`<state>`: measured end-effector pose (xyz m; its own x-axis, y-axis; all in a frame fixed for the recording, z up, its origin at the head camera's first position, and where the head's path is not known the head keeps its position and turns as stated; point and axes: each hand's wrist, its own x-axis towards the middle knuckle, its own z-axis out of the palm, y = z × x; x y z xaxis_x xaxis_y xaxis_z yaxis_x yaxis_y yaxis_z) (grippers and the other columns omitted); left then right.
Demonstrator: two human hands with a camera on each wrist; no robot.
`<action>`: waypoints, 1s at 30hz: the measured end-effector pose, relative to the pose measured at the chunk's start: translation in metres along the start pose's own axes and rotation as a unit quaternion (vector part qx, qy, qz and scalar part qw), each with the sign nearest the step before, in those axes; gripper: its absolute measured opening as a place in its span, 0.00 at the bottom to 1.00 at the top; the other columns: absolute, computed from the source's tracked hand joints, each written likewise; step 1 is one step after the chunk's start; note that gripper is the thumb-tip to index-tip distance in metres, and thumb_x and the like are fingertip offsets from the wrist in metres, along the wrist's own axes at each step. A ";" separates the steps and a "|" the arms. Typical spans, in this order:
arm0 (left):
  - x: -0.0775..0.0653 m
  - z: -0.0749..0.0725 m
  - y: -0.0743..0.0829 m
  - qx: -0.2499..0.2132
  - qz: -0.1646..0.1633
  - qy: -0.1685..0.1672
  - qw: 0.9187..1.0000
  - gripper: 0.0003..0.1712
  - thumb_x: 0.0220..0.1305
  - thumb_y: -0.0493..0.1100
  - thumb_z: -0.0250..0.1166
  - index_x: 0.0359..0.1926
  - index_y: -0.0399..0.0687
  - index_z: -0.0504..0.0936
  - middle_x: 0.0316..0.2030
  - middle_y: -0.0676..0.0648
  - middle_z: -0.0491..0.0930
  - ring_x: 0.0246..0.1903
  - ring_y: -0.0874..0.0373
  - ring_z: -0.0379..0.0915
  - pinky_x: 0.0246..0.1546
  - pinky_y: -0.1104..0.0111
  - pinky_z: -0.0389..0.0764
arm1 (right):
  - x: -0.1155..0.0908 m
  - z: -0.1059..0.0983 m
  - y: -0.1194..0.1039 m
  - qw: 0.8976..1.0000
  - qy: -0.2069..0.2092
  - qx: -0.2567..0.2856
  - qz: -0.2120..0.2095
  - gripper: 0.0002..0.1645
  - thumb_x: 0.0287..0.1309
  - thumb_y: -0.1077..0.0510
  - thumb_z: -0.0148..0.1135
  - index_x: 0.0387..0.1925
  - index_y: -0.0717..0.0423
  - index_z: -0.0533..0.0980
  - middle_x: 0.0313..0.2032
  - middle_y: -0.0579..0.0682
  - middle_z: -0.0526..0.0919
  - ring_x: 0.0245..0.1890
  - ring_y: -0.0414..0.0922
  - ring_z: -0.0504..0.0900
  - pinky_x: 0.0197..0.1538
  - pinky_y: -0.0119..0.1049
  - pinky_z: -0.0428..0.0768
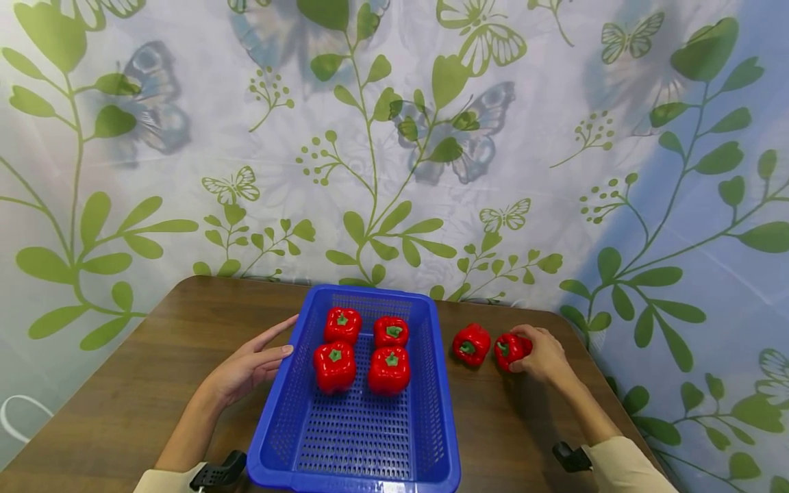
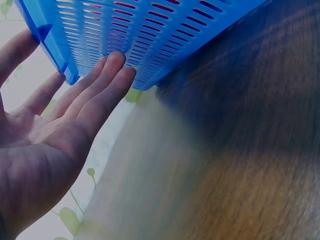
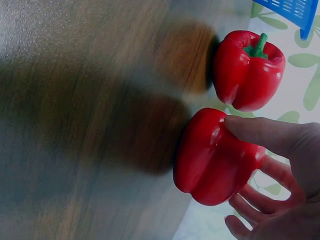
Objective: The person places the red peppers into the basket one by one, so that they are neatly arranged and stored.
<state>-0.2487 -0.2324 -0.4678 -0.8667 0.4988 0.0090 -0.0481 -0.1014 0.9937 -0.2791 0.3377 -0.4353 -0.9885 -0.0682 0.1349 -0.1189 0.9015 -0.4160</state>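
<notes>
A blue plastic basket stands on the table with several red bell peppers inside, stems up, grouped toward its far half. My left hand is at the basket's left side. In the left wrist view its fingers reach out nearly straight along the slotted outer wall and rim. On the right, my right hand holds another red bell pepper, thumb on one side and fingers curled round the other. A second loose bell pepper lies just left of it, its green stem facing the front.
The brown wooden table ends at a patterned curtain with green leaves and butterflies, close behind the basket. Both wrists wear black bands, such as the left band.
</notes>
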 end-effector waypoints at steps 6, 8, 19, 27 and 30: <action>0.000 0.000 0.000 0.000 0.005 -0.007 1.000 0.38 0.79 0.41 0.51 0.82 0.54 0.46 0.71 0.34 0.68 0.62 0.47 0.78 0.59 0.62 0.81 | 0.001 0.001 0.001 1.000 -0.004 0.005 -0.004 0.41 0.37 0.62 0.81 0.56 0.60 0.73 0.52 0.65 0.83 0.49 0.65 0.80 0.50 0.65 0.73; 0.000 0.000 0.000 0.001 0.004 -0.007 1.000 0.38 0.79 0.42 0.51 0.82 0.54 0.46 0.71 0.33 0.67 0.62 0.46 0.78 0.59 0.61 0.81 | 0.001 0.000 0.001 1.000 -0.006 0.005 -0.004 0.40 0.37 0.62 0.80 0.56 0.60 0.73 0.52 0.65 0.83 0.50 0.66 0.80 0.50 0.66 0.70; 0.001 -0.002 -0.001 0.003 0.003 -0.006 1.000 0.38 0.79 0.42 0.51 0.82 0.54 0.46 0.72 0.33 0.66 0.62 0.46 0.78 0.59 0.61 0.81 | 0.004 0.000 0.003 0.998 -0.007 -0.035 -0.047 0.42 0.38 0.61 0.80 0.60 0.61 0.77 0.49 0.67 0.85 0.48 0.66 0.80 0.51 0.65 0.76; 0.001 -0.002 -0.002 0.001 0.005 -0.010 1.000 0.38 0.79 0.42 0.51 0.82 0.54 0.46 0.71 0.34 0.67 0.62 0.46 0.78 0.59 0.61 0.81 | 0.000 -0.002 0.001 0.998 0.005 -0.040 -0.043 0.38 0.42 0.58 0.79 0.58 0.62 0.78 0.46 0.65 0.86 0.45 0.63 0.81 0.47 0.62 0.79; 0.001 -0.002 -0.002 0.002 0.006 -0.010 1.000 0.38 0.79 0.42 0.51 0.82 0.54 0.46 0.72 0.33 0.66 0.62 0.46 0.78 0.59 0.61 0.81 | -0.002 -0.003 0.001 0.999 0.010 -0.038 -0.036 0.38 0.43 0.57 0.78 0.59 0.63 0.77 0.47 0.66 0.85 0.46 0.64 0.80 0.48 0.63 0.78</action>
<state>-0.2507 -0.2336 -0.4695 -0.8574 0.5142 0.0226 -0.0362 -0.1042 0.9939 -0.2770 0.3404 -0.4331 -0.9756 -0.1251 0.1803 -0.1804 0.9248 -0.3348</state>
